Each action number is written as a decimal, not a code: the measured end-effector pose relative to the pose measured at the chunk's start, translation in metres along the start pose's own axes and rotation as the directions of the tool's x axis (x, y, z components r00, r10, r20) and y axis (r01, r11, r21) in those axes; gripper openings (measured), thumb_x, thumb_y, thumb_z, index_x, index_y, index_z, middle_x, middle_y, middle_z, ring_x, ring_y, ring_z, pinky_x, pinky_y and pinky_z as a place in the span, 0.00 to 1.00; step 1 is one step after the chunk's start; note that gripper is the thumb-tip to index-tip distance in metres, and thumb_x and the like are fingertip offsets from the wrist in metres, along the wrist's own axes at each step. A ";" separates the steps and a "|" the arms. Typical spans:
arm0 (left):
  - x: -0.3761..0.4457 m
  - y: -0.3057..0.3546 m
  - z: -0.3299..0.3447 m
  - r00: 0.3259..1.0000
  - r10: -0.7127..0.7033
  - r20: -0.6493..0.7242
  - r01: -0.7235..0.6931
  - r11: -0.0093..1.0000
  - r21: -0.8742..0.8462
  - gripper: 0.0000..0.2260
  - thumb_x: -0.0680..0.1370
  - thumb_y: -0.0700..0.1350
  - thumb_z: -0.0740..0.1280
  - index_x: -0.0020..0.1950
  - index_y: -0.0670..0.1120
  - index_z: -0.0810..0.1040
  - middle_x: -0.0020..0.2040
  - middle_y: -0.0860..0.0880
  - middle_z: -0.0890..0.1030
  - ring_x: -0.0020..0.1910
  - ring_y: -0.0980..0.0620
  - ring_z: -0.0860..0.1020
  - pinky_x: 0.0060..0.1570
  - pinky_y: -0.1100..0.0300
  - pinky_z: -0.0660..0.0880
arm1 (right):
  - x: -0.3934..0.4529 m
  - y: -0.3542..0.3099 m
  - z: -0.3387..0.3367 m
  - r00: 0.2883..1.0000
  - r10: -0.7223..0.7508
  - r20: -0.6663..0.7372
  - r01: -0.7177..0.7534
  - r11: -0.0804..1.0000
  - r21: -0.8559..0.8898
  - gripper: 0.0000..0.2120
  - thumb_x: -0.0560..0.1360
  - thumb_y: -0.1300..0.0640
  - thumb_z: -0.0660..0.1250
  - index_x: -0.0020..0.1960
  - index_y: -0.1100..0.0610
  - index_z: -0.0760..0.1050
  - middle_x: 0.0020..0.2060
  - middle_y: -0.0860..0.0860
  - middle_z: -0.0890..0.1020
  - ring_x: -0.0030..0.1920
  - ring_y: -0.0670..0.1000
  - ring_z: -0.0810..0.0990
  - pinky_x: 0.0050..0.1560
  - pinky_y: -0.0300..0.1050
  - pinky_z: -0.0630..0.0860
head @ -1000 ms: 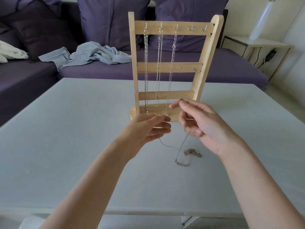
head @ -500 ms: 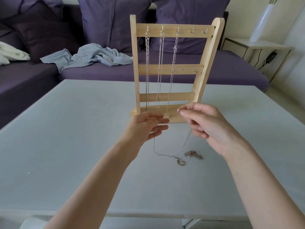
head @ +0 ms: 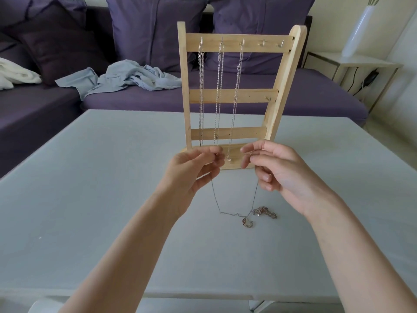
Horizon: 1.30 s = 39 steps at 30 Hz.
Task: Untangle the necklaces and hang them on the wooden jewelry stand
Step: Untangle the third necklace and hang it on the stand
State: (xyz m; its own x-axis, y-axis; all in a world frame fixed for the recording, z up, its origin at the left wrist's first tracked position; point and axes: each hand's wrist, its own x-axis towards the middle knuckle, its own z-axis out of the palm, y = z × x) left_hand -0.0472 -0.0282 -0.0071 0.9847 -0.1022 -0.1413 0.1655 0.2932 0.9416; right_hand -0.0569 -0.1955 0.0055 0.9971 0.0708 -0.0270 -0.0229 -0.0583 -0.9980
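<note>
I hold a thin chain necklace [head: 215, 199] by its two ends: my left hand [head: 191, 170] pinches one end between thumb and fingertips, my right hand [head: 275, 170] pinches the other the same way, so both grips are pressed together on the chain. From each grip the chain drops to the table [head: 101, 177], and its low loop lies on the surface at six o'clock from my hands. There it meets a small tangled clump of chain [head: 259, 215]; I cannot tell whether the two are still knotted or only touching.

Just beyond my hands, at twelve o'clock, the wooden jewelry stand [head: 234, 96] stands upright on the table, with its base partly hidden behind my fingers. Its top bar carries a row of hooks. The three hooks toward nine o'clock each hold a hanging necklace [head: 217, 98], all three reaching down to near the base. The two hooks [head: 272, 43] toward three o'clock are bare, as is one hook on the middle bar.

Behind the table, a purple sofa [head: 135, 105] runs across the view with cushions against its back. A crumpled pale blue cloth [head: 126, 79] lies on the seat at ten o'clock, and a white cloth [head: 15, 74] at nine o'clock. At two o'clock a white vase [head: 358, 30] stands on a pale side table [head: 361, 62].
</note>
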 end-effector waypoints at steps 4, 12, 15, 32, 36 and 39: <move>0.005 0.001 -0.005 0.984 0.119 -0.136 -0.137 0.981 -0.135 0.10 0.77 0.31 0.61 0.44 0.41 0.80 0.37 0.47 0.82 0.38 0.56 0.80 0.46 0.67 0.78 | 0.000 0.000 -0.001 1.000 0.013 0.003 -0.012 1.000 -0.025 0.09 0.75 0.70 0.59 0.48 0.60 0.76 0.33 0.51 0.81 0.23 0.45 0.60 0.21 0.36 0.59; 0.010 -0.004 -0.008 0.971 0.135 -0.195 -0.156 0.983 -0.096 0.10 0.76 0.29 0.61 0.46 0.40 0.80 0.42 0.46 0.81 0.41 0.55 0.80 0.49 0.68 0.77 | 0.001 0.008 -0.004 0.990 0.040 -0.138 -0.076 0.961 -0.265 0.03 0.73 0.59 0.69 0.41 0.56 0.80 0.20 0.40 0.70 0.19 0.41 0.65 0.25 0.33 0.59; 0.009 -0.003 -0.008 0.967 0.163 -0.194 -0.179 0.982 -0.067 0.10 0.77 0.31 0.61 0.46 0.41 0.80 0.43 0.46 0.81 0.41 0.55 0.80 0.49 0.67 0.77 | 0.004 0.008 -0.005 0.981 -0.004 -0.192 -0.043 0.971 -0.236 0.04 0.72 0.60 0.71 0.38 0.56 0.79 0.16 0.39 0.67 0.19 0.39 0.67 0.24 0.29 0.62; 0.017 -0.011 -0.016 0.953 0.113 -0.281 -0.056 0.977 0.204 0.08 0.74 0.35 0.63 0.40 0.44 0.79 0.42 0.44 0.78 0.42 0.49 0.76 0.52 0.61 0.74 | 0.004 0.009 -0.010 0.971 0.050 -0.235 -0.083 0.987 -0.135 0.05 0.74 0.62 0.68 0.39 0.59 0.79 0.29 0.50 0.68 0.20 0.42 0.60 0.20 0.33 0.56; 0.016 -0.021 -0.015 0.985 -0.031 -0.168 0.111 0.862 0.495 0.04 0.74 0.38 0.64 0.40 0.46 0.71 0.43 0.46 0.68 0.44 0.51 0.65 0.37 0.60 0.59 | 0.005 0.011 -0.005 0.985 0.007 -0.174 -0.046 0.974 -0.224 0.04 0.73 0.59 0.69 0.40 0.57 0.81 0.29 0.48 0.70 0.20 0.41 0.63 0.21 0.32 0.59; 0.016 -0.025 -0.009 0.995 -0.046 -0.093 0.091 0.815 0.572 0.07 0.76 0.38 0.63 0.49 0.49 0.74 0.45 0.48 0.70 0.44 0.51 0.68 0.38 0.62 0.62 | 0.003 0.013 0.002 0.996 0.041 -0.076 -0.060 0.959 -0.276 0.05 0.74 0.59 0.68 0.41 0.56 0.82 0.28 0.48 0.71 0.21 0.42 0.63 0.21 0.33 0.59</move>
State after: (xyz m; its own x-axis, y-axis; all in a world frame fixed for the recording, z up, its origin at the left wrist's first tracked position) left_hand -0.0355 -0.0285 -0.0358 0.9768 -0.0271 -0.2125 0.1935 -0.3145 0.9293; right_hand -0.0539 -0.1940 -0.0078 0.9980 -0.0073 -0.0632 -0.0620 -0.3349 -0.9402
